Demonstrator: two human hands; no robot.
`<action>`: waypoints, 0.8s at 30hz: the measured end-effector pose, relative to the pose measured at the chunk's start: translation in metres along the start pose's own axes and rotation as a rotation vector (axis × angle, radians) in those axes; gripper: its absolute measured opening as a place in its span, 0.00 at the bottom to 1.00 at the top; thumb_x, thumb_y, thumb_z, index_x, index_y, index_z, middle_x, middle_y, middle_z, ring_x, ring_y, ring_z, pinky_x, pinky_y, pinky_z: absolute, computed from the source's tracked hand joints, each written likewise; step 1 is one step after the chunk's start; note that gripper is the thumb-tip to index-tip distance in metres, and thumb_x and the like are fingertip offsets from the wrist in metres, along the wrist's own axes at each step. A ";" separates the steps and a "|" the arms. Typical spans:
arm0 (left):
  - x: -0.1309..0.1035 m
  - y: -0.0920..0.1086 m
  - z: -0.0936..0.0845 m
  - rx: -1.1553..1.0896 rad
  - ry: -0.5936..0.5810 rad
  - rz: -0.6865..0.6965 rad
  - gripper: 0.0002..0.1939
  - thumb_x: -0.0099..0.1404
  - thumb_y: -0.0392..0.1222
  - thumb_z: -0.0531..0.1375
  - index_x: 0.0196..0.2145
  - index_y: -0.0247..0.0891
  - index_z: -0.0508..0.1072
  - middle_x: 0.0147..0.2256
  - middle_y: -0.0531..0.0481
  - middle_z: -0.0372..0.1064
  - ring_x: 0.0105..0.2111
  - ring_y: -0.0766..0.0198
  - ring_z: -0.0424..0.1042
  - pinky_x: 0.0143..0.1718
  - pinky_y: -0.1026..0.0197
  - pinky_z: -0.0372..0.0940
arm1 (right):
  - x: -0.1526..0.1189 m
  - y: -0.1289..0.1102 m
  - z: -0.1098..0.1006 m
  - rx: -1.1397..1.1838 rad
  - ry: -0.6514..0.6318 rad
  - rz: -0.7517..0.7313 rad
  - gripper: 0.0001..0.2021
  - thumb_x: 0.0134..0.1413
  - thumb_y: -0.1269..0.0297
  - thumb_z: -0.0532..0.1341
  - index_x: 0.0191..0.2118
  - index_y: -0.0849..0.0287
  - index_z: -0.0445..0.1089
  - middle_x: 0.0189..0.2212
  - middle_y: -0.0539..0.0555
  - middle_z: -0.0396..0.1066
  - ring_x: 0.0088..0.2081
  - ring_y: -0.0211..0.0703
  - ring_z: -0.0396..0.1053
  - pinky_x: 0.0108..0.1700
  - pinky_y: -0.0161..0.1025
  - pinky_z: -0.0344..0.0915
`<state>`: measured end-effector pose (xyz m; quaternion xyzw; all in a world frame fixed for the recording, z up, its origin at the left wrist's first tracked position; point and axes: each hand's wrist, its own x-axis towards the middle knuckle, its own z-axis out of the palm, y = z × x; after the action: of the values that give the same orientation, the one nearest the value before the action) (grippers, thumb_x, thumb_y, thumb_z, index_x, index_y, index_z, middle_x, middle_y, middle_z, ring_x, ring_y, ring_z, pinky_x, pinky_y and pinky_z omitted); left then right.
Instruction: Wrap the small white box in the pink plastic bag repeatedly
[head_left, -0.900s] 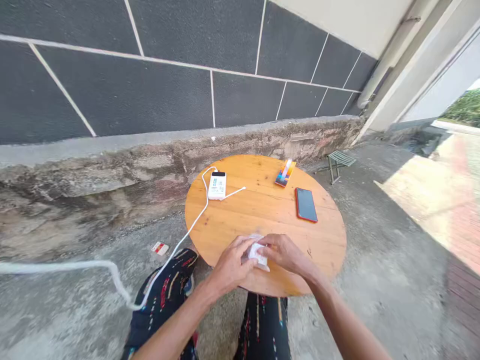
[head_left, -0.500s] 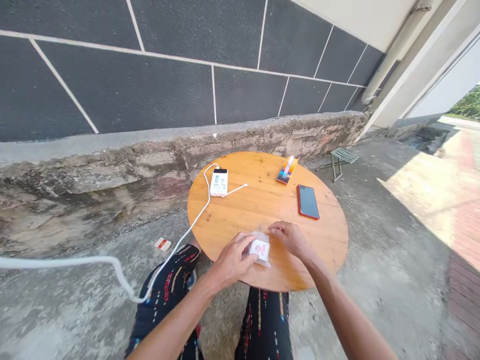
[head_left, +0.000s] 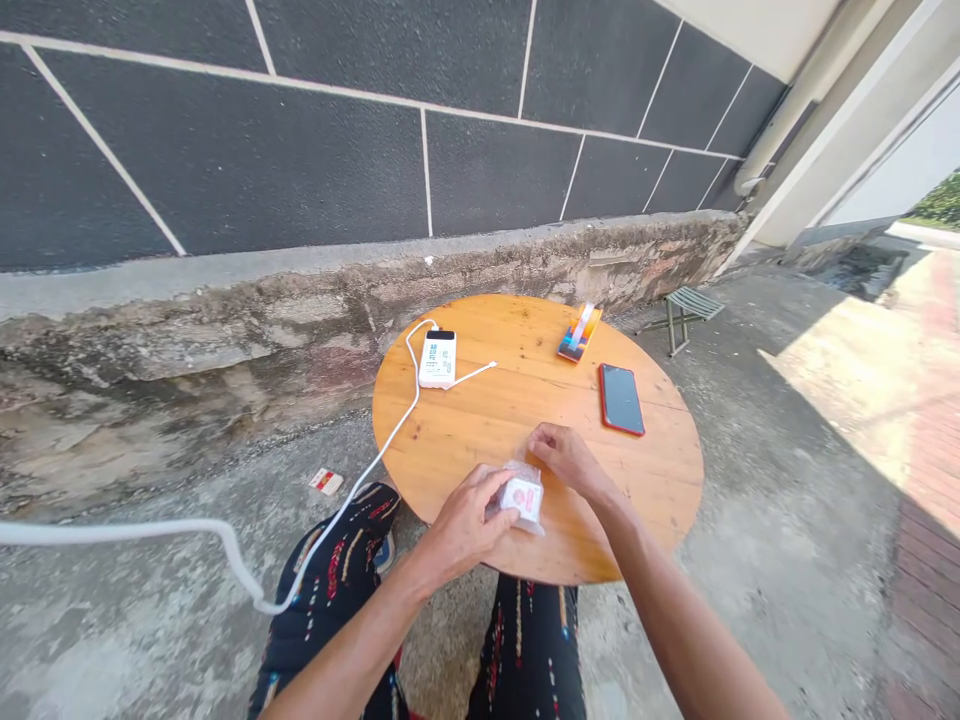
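Gripping plastic-wrapped white box (head_left: 523, 495) at 6 o'clock on round wood tbl (head_left: 465, 430), half-curled L hand (head_left: 471, 512) now steadies it solo, R hand (head_left: 568, 458) having shifted to box's 1 o'clock, fingers bunched, contents unclear.

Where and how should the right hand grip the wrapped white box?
Probably by the right edge of the white box, coming from the right: that side is free of fingers, while the left hand holds the left side. The box looks squarish, so the right hand could pinch that edge rather than the loose-looking clear wrap beyond it.
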<state>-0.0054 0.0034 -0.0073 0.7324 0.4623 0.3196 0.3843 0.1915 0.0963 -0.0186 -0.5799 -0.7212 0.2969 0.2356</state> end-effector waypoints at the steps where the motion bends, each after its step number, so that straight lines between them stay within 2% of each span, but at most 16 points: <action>1: 0.000 0.000 0.000 -0.001 0.005 0.003 0.22 0.59 0.36 0.56 0.53 0.41 0.66 0.47 0.48 0.65 0.44 0.60 0.66 0.46 0.60 0.61 | -0.001 0.000 -0.002 0.009 0.008 -0.010 0.07 0.50 0.65 0.55 0.28 0.60 0.69 0.26 0.50 0.71 0.28 0.37 0.65 0.30 0.32 0.58; 4: 0.000 0.000 0.001 -0.002 0.021 0.004 0.23 0.59 0.36 0.57 0.53 0.41 0.66 0.46 0.48 0.65 0.43 0.61 0.66 0.46 0.60 0.61 | -0.005 -0.002 -0.008 0.024 0.021 -0.013 0.07 0.51 0.64 0.55 0.29 0.60 0.68 0.29 0.51 0.72 0.31 0.38 0.67 0.33 0.32 0.59; 8: 0.000 0.003 0.002 -0.001 0.024 0.003 0.23 0.58 0.35 0.57 0.52 0.42 0.66 0.44 0.50 0.65 0.43 0.61 0.66 0.45 0.61 0.61 | -0.007 -0.005 -0.009 0.006 0.020 0.055 0.10 0.55 0.64 0.51 0.34 0.60 0.68 0.25 0.52 0.72 0.25 0.38 0.66 0.30 0.34 0.58; 12: -0.001 0.005 0.002 -0.007 0.031 0.000 0.23 0.58 0.35 0.57 0.53 0.42 0.66 0.45 0.50 0.65 0.44 0.61 0.65 0.46 0.60 0.60 | -0.004 -0.010 0.002 -0.037 0.042 0.090 0.08 0.49 0.65 0.58 0.36 0.60 0.70 0.27 0.53 0.72 0.29 0.40 0.67 0.31 0.35 0.55; 17: -0.001 0.005 0.002 -0.010 0.021 -0.005 0.24 0.57 0.35 0.56 0.53 0.42 0.66 0.45 0.50 0.65 0.43 0.61 0.65 0.45 0.60 0.60 | 0.000 -0.015 0.015 0.061 -0.008 0.074 0.17 0.50 0.67 0.56 0.47 0.63 0.66 0.25 0.50 0.70 0.27 0.38 0.65 0.29 0.34 0.57; 24: -0.001 0.003 0.002 -0.027 0.031 0.004 0.24 0.57 0.35 0.56 0.52 0.42 0.66 0.43 0.49 0.65 0.41 0.61 0.65 0.44 0.60 0.61 | 0.001 -0.008 0.012 0.224 -0.051 0.005 0.16 0.47 0.69 0.55 0.44 0.63 0.67 0.26 0.50 0.70 0.26 0.37 0.66 0.29 0.34 0.61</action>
<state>-0.0028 0.0010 -0.0054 0.7231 0.4624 0.3376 0.3864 0.1774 0.0941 -0.0217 -0.5439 -0.6880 0.3907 0.2797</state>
